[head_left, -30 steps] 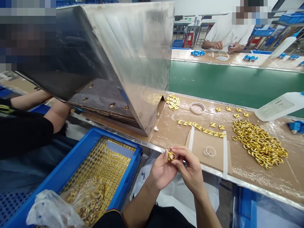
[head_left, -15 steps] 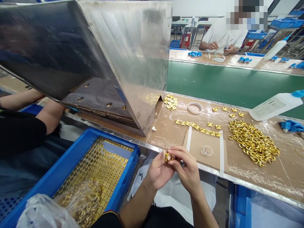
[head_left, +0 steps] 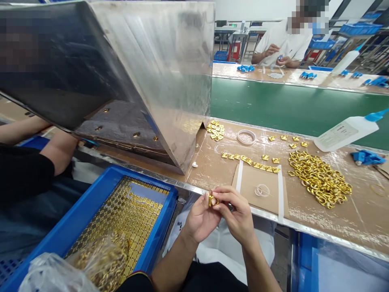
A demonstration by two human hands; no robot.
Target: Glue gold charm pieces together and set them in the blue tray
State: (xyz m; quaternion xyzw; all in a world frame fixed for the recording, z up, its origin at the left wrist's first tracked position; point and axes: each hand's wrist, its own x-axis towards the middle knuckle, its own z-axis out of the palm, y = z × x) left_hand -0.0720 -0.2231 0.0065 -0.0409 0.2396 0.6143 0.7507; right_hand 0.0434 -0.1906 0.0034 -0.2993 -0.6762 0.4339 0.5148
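Note:
My left hand (head_left: 201,221) and my right hand (head_left: 237,214) meet just off the table's front edge, fingers closed around one gold ring (head_left: 213,201). The ring has a flat squarish face turned toward the left, and fingertips cover part of it. Beyond my hands, a cardboard sheet (head_left: 258,205) is taped down, with a small clear round dish (head_left: 261,190) on it. Small gold pieces (head_left: 243,158) form a row along the sheet's far edge. To the right lies a big heap of gold rings (head_left: 320,178).
A metal hood (head_left: 170,81) stands at left. Below it, a blue tray (head_left: 174,202) holds rows of gold pieces and a plastic bag (head_left: 57,273). A white bottle (head_left: 346,132) leans at right. Across the green belt (head_left: 258,101) a co-worker (head_left: 281,40) sits; another person's arm (head_left: 60,150) is at left.
The view has shifted slightly, so the table things sit a little further left. My hands keep the ring in nearly the same pose. The co-worker opposite has raised one hand.

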